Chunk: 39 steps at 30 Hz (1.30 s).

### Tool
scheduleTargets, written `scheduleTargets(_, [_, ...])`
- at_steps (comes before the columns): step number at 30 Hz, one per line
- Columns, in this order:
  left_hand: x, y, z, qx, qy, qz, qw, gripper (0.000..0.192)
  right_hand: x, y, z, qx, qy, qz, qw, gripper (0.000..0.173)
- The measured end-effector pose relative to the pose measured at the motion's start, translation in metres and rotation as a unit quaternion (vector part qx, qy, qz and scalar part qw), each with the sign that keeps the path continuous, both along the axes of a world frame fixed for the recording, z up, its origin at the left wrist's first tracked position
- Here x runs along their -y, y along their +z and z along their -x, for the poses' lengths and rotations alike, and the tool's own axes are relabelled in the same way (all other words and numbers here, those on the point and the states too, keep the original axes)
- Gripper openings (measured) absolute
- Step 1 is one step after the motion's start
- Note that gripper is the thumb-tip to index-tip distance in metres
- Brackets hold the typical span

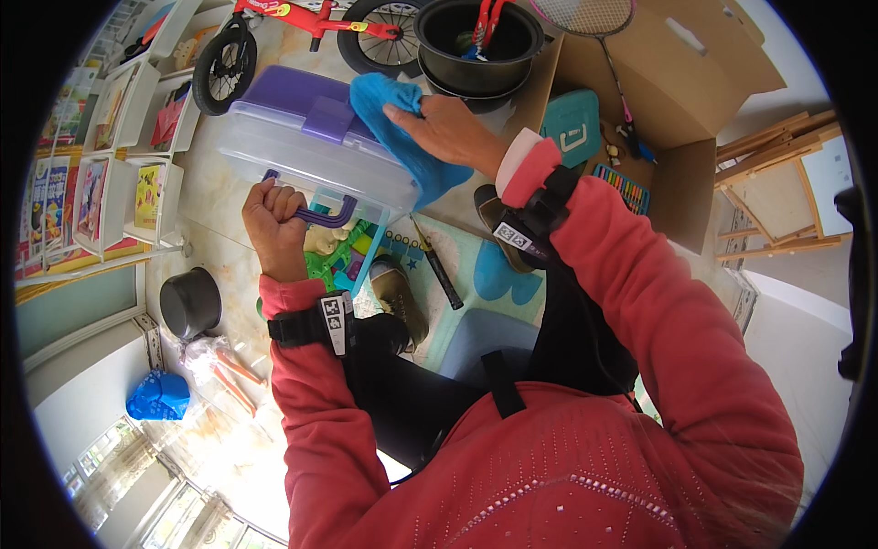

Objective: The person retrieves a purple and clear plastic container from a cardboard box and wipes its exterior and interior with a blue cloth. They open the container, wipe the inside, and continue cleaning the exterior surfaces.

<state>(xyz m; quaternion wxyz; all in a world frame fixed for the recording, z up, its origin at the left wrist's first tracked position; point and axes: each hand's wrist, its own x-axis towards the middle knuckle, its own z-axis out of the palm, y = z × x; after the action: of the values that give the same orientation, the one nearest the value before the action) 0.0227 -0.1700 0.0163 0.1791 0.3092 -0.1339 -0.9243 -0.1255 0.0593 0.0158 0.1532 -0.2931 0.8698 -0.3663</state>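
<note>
My left hand (276, 223) grips the purple handle (335, 215) of a clear plastic storage box (302, 154). The box is tilted, and its purple lid (295, 99) with a purple latch (333, 118) faces away from me. In my right hand (453, 130) is a blue cloth (391, 130), which drapes over the box's right end. Whether the cloth presses on the box there cannot be told. Below the box, a light-blue bin (367, 257) holds several plastic toys (336, 254), partly hidden by my left hand and the handle.
A red balance bike (315, 19) and a dark pot (480, 72) stand beyond the box. To the right, a cardboard box (679, 171) holds a teal case (571, 127) and coloured pens (621, 189). A black-handled tool (442, 274) lies between my feet. Book racks (103, 192) line the left.
</note>
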Motion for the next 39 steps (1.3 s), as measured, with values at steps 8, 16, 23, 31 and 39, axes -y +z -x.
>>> scheduleTargets(8, [-0.032, -0.004, 0.018, 0.050, -0.124, 0.120, 0.984, 0.031, 0.014, 0.004, -0.024, -0.246, 0.072, 0.245, 0.935, 0.030])
scheduleTargets(16, [-0.029, -0.006, 0.017, 0.134, -0.080, 0.209, 0.965, 0.030, 0.000, -0.004, -0.026, -0.237, 0.179, 0.111, 0.948, 0.026])
scheduleTargets(23, [-0.046, 0.002, 0.021, 0.170, -0.065, 0.308, 0.934, 0.022, 0.000, -0.002, -0.023, -0.197, 0.141, 0.143, 0.960, 0.021])
scheduleTargets(31, [-0.071, -0.002, 0.023, 0.156, -0.109, 0.312, 0.931, 0.015, -0.001, 0.008, -0.007, -0.248, 0.052, 0.239, 0.937, 0.046])
scheduleTargets(39, [-0.003, -0.004, 0.012, 0.113, -0.034, 0.183, 0.976, 0.027, -0.003, -0.003, -0.045, -0.061, 0.266, 0.206, 0.940, 0.032])
